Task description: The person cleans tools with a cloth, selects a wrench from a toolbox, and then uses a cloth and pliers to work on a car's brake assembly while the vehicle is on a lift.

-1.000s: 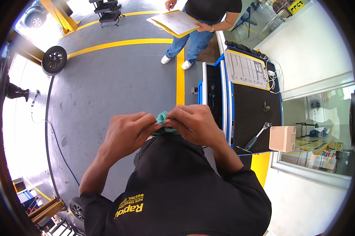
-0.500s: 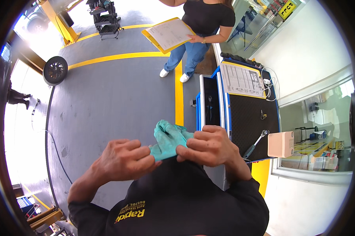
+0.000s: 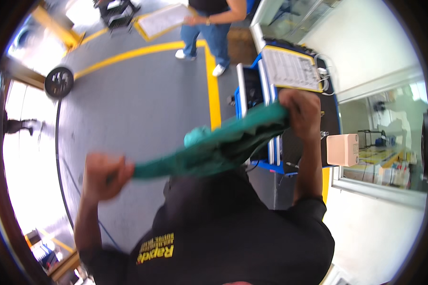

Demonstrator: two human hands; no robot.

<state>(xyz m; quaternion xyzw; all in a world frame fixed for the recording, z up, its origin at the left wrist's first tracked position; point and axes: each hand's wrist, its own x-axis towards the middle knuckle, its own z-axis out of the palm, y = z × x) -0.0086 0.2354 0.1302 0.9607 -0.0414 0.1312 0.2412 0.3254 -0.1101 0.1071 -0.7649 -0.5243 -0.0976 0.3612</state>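
A green rubber glove (image 3: 195, 154) is stretched wide in front of my torso, slanting up toward the right. My left hand (image 3: 104, 176) is closed on its lower left end, blurred by motion. At the other end my right hand (image 3: 303, 114) grips the glove's edge, above the tool cart. The cuff looks pulled into a long band with a dark opening. A bunched, paler part of the glove shows behind the band, over the floor.
On the right stands a blue tool cart (image 3: 290, 156) with a drawer (image 3: 253, 85) pulled out. It carries a clipboard (image 3: 292, 69), a white cable and a pinkish box (image 3: 343, 149). Ahead, a person (image 3: 206, 40) holds a yellow clipboard (image 3: 161, 21). A wheel (image 3: 59, 82) stands at the far left.
My hands have moved far apart, the right one up and right, the left one outward. The glove between them has gone from bunched to stretched. The person ahead appears higher and further left.
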